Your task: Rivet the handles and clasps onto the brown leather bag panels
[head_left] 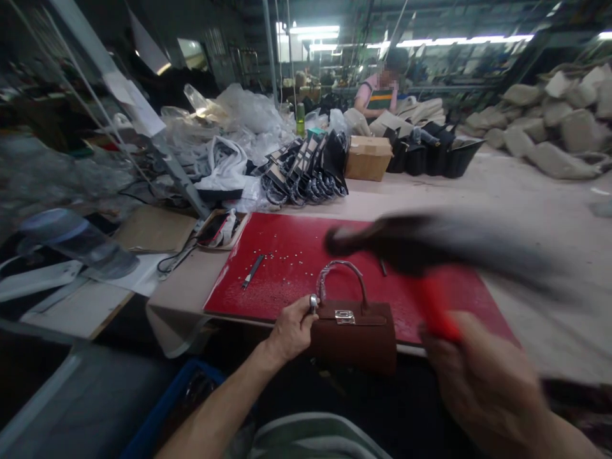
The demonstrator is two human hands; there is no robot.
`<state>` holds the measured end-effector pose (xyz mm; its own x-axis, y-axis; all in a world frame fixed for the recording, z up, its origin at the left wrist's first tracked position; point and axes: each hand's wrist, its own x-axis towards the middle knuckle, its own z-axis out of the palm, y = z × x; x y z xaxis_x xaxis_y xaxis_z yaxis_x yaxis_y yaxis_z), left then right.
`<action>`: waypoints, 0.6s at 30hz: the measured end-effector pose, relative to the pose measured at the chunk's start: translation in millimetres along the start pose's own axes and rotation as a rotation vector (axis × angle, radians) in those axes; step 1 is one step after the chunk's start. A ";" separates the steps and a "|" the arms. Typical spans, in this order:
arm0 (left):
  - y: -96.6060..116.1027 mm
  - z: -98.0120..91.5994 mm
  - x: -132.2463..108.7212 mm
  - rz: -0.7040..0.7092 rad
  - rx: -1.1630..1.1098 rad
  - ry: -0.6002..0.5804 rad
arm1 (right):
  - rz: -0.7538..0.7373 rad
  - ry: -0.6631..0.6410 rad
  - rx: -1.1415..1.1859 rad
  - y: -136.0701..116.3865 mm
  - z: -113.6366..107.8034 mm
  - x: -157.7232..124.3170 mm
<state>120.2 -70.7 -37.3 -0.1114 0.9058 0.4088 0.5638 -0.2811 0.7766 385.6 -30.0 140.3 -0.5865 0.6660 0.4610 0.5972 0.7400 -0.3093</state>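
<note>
A brown handbag (354, 347) with a silver clasp (345, 317) leans at the front edge of a red board (287, 242); its looped handle (351, 264) is partly wrapped in clear plastic. My left hand (291, 328) pinches a small silver metal piece (313, 303) at the bag's upper left corner. On the right, my right hand (488, 376) is closed round the red handle of a hammer (437, 306), raised above the board; its dark head is smeared by motion. A small dark strip tool (252, 271) and several tiny bits lie on the board.
Behind the board are a cardboard box (368, 157), black bag parts (306, 166) and plastic wrap (248, 115). A large clear bottle (79, 242) lies left, near a slanting metal post (176, 172). A person (377, 95) works at the back. Beige pieces (549, 121) are heaped right.
</note>
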 end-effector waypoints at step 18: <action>-5.9 -1.0 -5.4 0.061 0.125 -0.014 | 1.058 -0.212 0.347 114.1 56.6 -73.2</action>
<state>116.7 -74.2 -43.6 -0.0633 0.8927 0.4462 0.6667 -0.2949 0.6845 465.8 11.0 24.2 0.0218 0.9508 -0.3092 0.6836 -0.2398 -0.6893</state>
